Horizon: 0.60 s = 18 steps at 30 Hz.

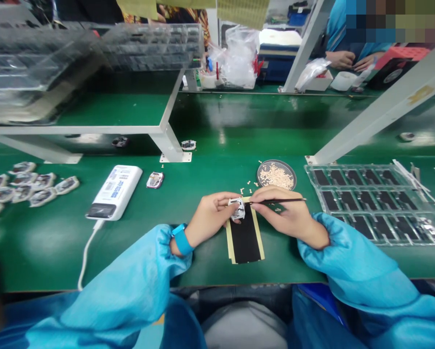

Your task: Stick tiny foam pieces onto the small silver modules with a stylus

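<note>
My left hand (212,215) is closed around the edge of a small white housing with dark parts inside (237,208). It is held above a black pad with yellow edges (245,240) on the green bench. My right hand (285,213) pinches thin dark tweezers (286,200), their tip at the right side of the housing. What the tip touches is too small to make out. Behind my right hand is a round dark dish (293,180) heaped with small beige pieces (275,174). A few such pieces lie loose beside it.
A clear tray (321,191) with rows of black parts lies at right. At left are a white power bank (115,191) with a cable, a single housing (155,180) and several more housings (43,182). Shelf legs (170,143) stand behind. Across the bench are a co-worker's hands (341,59).
</note>
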### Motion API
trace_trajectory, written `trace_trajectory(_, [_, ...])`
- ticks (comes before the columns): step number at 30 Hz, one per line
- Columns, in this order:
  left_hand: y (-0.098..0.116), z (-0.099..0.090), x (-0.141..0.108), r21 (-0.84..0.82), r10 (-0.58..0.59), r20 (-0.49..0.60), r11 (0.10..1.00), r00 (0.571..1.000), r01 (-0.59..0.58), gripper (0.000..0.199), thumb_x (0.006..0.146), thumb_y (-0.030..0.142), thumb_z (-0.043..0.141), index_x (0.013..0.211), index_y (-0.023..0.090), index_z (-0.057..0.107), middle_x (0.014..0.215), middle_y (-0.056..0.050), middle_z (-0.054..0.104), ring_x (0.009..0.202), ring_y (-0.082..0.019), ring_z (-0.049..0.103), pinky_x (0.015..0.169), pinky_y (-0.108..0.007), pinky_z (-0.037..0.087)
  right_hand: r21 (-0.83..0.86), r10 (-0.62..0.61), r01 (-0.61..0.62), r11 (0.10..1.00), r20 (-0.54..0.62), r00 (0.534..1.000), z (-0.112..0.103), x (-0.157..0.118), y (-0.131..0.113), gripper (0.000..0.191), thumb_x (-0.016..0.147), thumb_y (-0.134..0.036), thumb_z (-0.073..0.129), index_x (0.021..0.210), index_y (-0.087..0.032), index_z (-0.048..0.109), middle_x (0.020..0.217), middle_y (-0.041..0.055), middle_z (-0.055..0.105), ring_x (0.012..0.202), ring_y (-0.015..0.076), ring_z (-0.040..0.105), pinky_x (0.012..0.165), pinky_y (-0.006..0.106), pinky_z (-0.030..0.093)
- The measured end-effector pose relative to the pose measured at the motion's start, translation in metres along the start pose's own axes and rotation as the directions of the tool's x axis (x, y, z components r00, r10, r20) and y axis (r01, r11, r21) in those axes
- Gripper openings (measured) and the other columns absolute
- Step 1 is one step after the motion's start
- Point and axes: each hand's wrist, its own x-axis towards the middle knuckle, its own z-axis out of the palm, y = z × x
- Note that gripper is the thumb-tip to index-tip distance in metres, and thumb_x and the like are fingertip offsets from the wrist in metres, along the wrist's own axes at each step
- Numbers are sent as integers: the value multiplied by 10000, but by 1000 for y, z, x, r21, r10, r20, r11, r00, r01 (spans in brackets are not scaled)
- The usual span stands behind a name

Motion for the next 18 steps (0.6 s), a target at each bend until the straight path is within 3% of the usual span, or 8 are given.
trace_trajectory(13, [-1,-4,-4,13,60,-14,998,998,-59,521,855,467,685,1246,122,693,857,-96,746,660,-160,685,460,-189,436,8,51,-51,999,-2,999,2,-2,2,190,838,-138,721,1013,-210,703,959,51,729,927,187,687,874,382,570])
trace_trajectory(16, [-1,-7,-4,56,94,-19,994,995,-92,518,871,486,662,1258,143,699,822,-83,741,606,-123,617,468,-188,416,149,205,-204,968,7,979,2,1,1,90,861,-198,712,951,-196,708,941,56,728,897,174,700,835,344,588])
trace_trajectory(18, [-1,-10,-4,101,110,-28,989,993,-107,520,875,495,654,1263,151,700,798,-78,736,556,-96,545,469,-188,393,303,337,-348,887,89,937,-1,4,4,97,861,-254,721,907,-173,698,935,65,730,883,167,713,820,319,601])
